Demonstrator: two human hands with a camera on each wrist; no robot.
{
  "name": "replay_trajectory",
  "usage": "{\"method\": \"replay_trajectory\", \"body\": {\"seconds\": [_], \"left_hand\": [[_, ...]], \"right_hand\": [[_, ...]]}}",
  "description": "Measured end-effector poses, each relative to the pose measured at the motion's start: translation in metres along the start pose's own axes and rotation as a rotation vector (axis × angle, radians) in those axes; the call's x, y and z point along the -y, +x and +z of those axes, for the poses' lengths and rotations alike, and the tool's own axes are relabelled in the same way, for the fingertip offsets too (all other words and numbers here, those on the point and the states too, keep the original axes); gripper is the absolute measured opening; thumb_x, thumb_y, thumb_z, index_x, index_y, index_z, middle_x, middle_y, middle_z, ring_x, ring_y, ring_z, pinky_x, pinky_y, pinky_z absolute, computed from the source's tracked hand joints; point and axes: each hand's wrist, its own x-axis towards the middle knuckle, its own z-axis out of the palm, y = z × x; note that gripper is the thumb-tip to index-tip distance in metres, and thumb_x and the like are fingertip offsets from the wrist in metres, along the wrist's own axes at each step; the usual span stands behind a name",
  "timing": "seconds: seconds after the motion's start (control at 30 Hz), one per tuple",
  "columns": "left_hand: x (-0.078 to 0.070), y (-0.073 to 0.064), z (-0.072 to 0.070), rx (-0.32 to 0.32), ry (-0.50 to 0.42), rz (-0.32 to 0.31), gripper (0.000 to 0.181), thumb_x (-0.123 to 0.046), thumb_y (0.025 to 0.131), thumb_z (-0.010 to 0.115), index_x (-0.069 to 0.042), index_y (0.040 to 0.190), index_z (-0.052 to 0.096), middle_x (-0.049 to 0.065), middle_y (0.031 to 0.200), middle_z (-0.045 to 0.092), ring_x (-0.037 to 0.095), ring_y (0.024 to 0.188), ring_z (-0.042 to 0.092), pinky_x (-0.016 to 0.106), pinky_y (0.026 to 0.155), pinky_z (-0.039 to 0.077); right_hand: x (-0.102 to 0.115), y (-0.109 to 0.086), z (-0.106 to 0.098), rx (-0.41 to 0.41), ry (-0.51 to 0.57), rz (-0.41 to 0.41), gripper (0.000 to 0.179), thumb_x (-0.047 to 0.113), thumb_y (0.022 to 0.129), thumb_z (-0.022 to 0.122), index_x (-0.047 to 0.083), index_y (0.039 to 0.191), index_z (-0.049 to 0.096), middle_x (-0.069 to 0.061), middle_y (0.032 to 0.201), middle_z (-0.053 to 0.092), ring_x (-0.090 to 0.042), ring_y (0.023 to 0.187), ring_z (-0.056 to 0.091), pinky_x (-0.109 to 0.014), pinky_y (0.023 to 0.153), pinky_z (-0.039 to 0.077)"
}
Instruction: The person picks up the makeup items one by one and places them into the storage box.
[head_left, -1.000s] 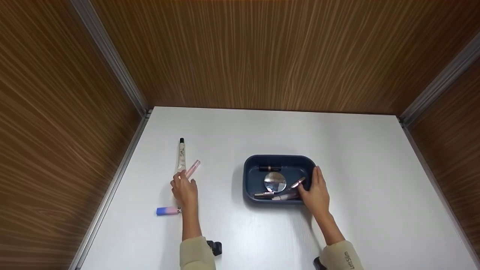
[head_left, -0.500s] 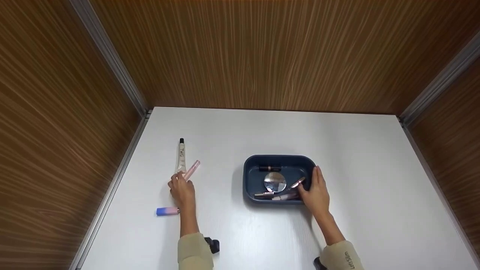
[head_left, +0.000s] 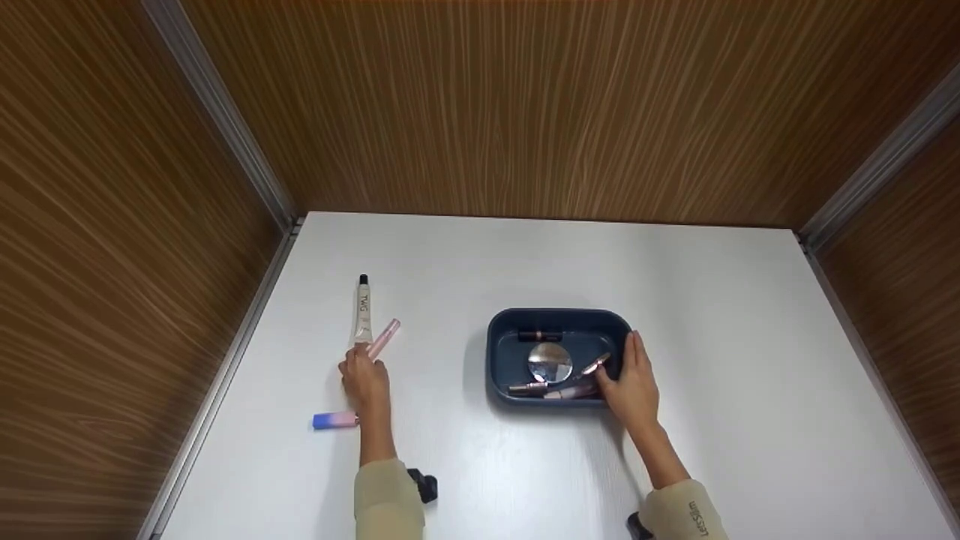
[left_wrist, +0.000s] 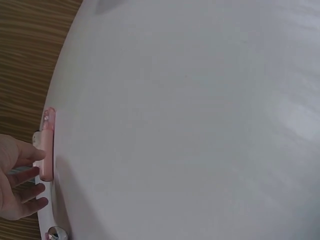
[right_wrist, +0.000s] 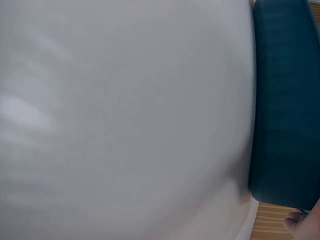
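While right hand (head_left: 634,390) grips right wall of blue box (head_left: 512,364), left hand (head_left: 366,384) is at near end of pink tube (head_left: 385,337), on bench (head_left: 442,300) left of box; cannot tell whether its grip is closed.

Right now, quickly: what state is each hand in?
Left hand: at the pink tube; grip cannot be told.
Right hand: holding the blue box.

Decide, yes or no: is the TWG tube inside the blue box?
No, the TWG tube lies on the white table, to the left of the blue box.
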Motion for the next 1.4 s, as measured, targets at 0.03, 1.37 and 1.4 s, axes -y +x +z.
{"method": "replay_trajectory", "body": {"seconds": [0.03, 1.37, 1.4], "left_hand": [[0.001, 0.000, 0.001, 0.002, -0.001, 0.000, 0.035, 0.006, 0.075, 0.063, 0.004, 0.111, 0.062, 0.023, 0.106, 0.058, 0.042, 0.094, 0.053, 0.052, 0.073, 0.044], [0.009, 0.004, 0.013, -0.056, -0.045, 0.050, 0.027, 0.011, 0.075, 0.062, 0.006, 0.102, 0.065, 0.025, 0.096, 0.060, 0.041, 0.088, 0.053, 0.048, 0.076, 0.043], [0.009, 0.005, 0.013, -0.055, -0.049, 0.052, 0.028, 0.011, 0.075, 0.062, 0.006, 0.102, 0.065, 0.025, 0.096, 0.060, 0.040, 0.089, 0.053, 0.048, 0.076, 0.044]], "right_hand": [[0.000, 0.000, 0.000, -0.001, 0.001, -0.002, 0.078, 0.020, 0.080, 0.066, -0.010, 0.139, 0.026, -0.025, 0.144, 0.023, -0.039, 0.130, 0.025, -0.047, 0.101, 0.025], [-0.001, 0.000, 0.001, 0.013, 0.004, 0.002, 0.078, 0.018, 0.079, 0.068, -0.011, 0.139, 0.026, -0.025, 0.144, 0.022, -0.039, 0.129, 0.025, -0.047, 0.102, 0.023], [-0.001, 0.000, 0.001, 0.014, 0.004, 0.004, 0.079, 0.018, 0.079, 0.068, -0.010, 0.139, 0.026, -0.025, 0.145, 0.022, -0.039, 0.130, 0.025, -0.047, 0.102, 0.023]]}}
